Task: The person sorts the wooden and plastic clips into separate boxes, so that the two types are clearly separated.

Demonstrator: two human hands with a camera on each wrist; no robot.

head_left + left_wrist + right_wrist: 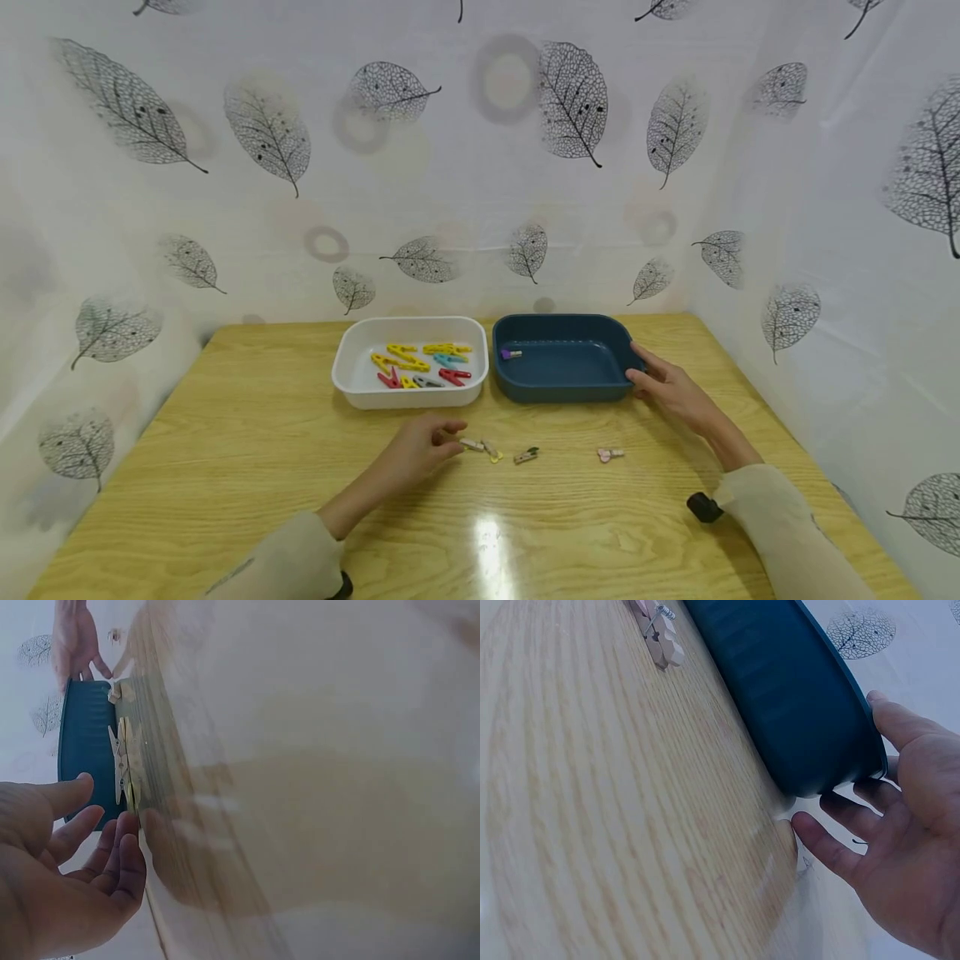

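My left hand (423, 450) reaches low over the table, thumb and fingers apart, its fingertips right beside a small wooden clothespin (472, 445). Against that one lies another wooden clothespin with a yellow decoration (492, 452). Further right are a clothespin with a green decoration (527, 456) and one with a pink decoration (609, 454). My right hand (678, 396) holds the right end of a dark blue bin (562, 394), thumb at the rim (836, 652) and fingers against the outer wall. Inside the bin, at its left, sits a clothespin with a purple decoration (512, 354).
A white bin (408, 400) stands left of the blue one, with several yellow, red, teal and grey plastic clothespins (405, 360) in it. Both stand near the back of the wooden table (225, 467). A leaf-patterned curtain (465, 183) hangs behind and at the sides.
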